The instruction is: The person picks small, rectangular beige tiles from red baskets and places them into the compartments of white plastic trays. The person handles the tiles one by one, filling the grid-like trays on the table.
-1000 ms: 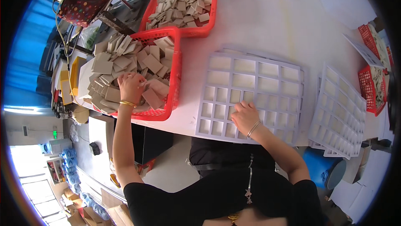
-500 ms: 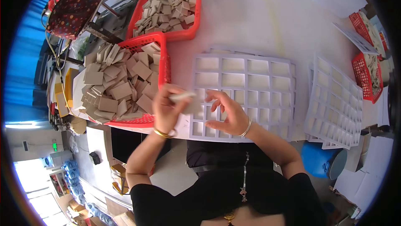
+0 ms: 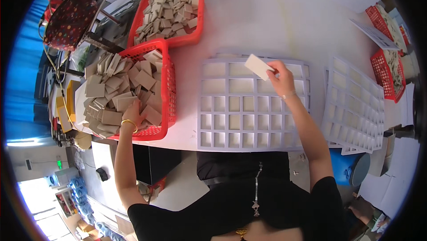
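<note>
right hand (image 3: 282, 80) raised, pinching tile (image 3: 255, 66) over tray (image 3: 215, 86); left hand (image 3: 132, 113) among tiles (image 3: 94, 90), grip unclear

Red basket (image 3: 166, 94), cream tile (image 3: 256, 66), tray (image 3: 249, 94) perhaps lilac

From head height, one wide fisheye view faces down onto the nearby white table (image 3: 244, 23) and the wearer's torso (image 3: 227, 198).
</note>
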Tool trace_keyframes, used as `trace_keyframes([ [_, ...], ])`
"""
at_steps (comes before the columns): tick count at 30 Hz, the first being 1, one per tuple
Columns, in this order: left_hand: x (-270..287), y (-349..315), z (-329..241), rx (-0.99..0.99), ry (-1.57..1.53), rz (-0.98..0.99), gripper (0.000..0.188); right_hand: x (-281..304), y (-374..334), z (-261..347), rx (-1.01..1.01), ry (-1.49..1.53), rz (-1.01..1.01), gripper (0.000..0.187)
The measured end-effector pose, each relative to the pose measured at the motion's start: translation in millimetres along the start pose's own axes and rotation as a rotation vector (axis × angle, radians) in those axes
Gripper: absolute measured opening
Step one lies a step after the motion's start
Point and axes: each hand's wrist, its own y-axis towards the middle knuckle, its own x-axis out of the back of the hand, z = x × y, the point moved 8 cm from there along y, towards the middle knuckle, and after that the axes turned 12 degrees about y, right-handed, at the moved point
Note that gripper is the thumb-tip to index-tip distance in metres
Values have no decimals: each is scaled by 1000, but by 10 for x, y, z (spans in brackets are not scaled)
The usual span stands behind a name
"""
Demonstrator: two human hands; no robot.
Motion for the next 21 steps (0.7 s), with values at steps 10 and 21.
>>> trace_keyframes([
  [10,-273,-12,-462,-296,19,151,68,-670,401,-486,-162,-216,295,17],
  [21,-728,155,-550,-367,-233,329,63,-829,306,-422,189,-378,319,20],
])
